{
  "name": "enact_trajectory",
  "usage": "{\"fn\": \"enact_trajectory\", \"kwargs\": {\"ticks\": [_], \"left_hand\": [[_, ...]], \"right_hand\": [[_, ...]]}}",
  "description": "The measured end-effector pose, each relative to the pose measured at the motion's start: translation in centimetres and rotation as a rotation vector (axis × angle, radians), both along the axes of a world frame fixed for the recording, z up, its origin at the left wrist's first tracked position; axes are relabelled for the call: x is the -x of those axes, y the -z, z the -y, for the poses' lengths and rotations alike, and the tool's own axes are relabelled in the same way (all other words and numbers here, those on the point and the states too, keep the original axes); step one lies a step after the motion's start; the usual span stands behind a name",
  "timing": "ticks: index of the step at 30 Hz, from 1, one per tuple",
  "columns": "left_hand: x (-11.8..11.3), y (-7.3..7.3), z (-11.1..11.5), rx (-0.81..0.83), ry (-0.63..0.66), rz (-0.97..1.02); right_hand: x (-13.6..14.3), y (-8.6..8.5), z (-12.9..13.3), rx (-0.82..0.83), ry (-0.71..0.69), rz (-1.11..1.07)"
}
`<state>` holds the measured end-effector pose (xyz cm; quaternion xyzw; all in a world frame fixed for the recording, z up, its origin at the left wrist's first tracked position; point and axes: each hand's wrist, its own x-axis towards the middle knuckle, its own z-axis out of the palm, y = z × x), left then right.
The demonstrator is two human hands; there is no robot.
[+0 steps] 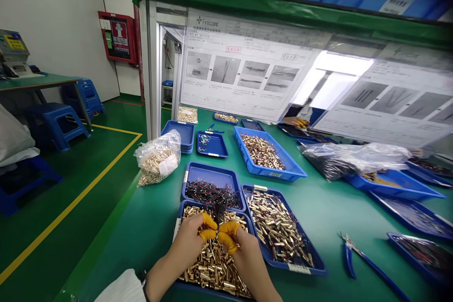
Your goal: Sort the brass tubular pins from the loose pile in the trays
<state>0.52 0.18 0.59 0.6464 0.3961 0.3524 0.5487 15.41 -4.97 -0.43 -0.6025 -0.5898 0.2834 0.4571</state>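
Note:
Both hands meet over a blue tray (180, 214) heaped with small brass tubes (212, 269). My left hand (193, 236) has yellow covers on its fingertips, and thumb and finger are pinched together. My right hand (244, 245), with the same yellow covers, pinches right beside it. Something tiny sits between the fingertips, too small and covered to name. Just beyond the hands, black and red wires (208, 193) lie in a second blue tray (212, 172), some trailing toward my fingers. To the right, another tray (307, 266) holds brass pieces with wires attached (276, 226).
Blue-handled pliers (348, 245) lie on the green table (329, 212) at right. A bag of brass pieces (159, 163) stands left. Farther back are a blue bin (297, 172) and a plastic bag (357, 158). Instruction sheets (233, 94) hang ahead; another person's gloved hand (300, 122) shows behind.

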Motion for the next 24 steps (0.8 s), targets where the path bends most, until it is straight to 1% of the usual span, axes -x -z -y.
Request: {"fn": "enact_trajectory", "kwargs": {"ticks": [6, 9, 12, 13, 14, 16, 17, 18, 19, 21, 22, 23, 24], "left_hand": [[0.3, -0.1, 0.2, 0.027, 0.155, 0.065], [0.2, -0.4, 0.5, 0.018, 0.23, 0.097], [0.2, -0.6, 0.6, 0.012, 0.228, 0.085], [0.3, -0.5, 0.7, 0.002, 0.214, 0.051], [0.4, -0.4, 0.7, -0.029, 0.202, -0.003], [0.6, 0.3, 0.7, -0.168, 0.213, -0.169], [0.8, 0.6, 0.7, -0.263, 0.244, -0.269], [0.9, 1.0, 0.7, -0.358, 0.283, -0.369], [0.9, 1.2, 0.8, -0.434, 0.325, -0.456], [0.8, 1.5, 0.8, -0.525, 0.384, -0.587], [0.7, 1.4, 0.8, -0.55, 0.403, -0.628], [0.6, 1.2, 0.8, -0.558, 0.415, -0.654], [0.4, 1.0, 0.8, -0.551, 0.421, -0.667]], "right_hand": [[0.5, -0.3, -0.3, 0.176, -0.155, -0.295], [1.3, -0.4, -0.3, 0.228, -0.218, -0.421], [1.3, -0.9, -0.2, 0.266, -0.217, -0.577], [0.8, -1.1, -0.1, 0.263, -0.189, -0.616], [0.0, -1.4, -0.1, 0.241, -0.124, -0.616], [-2.4, -2.1, 0.0, 0.156, 0.086, -0.499], [-3.8, -2.5, 0.0, 0.102, 0.237, -0.39], [-5.0, -2.7, -0.1, 0.077, 0.344, -0.325], [-6.0, -2.9, -0.1, 0.061, 0.419, -0.278], [-6.6, -2.8, -0.4, 0.043, 0.486, -0.211], [-6.2, -2.5, -0.7, 0.038, 0.48, -0.194], [-5.4, -2.2, -1.0, 0.038, 0.446, -0.19], [-4.5, -1.8, -1.3, 0.043, 0.383, -0.199]]}}
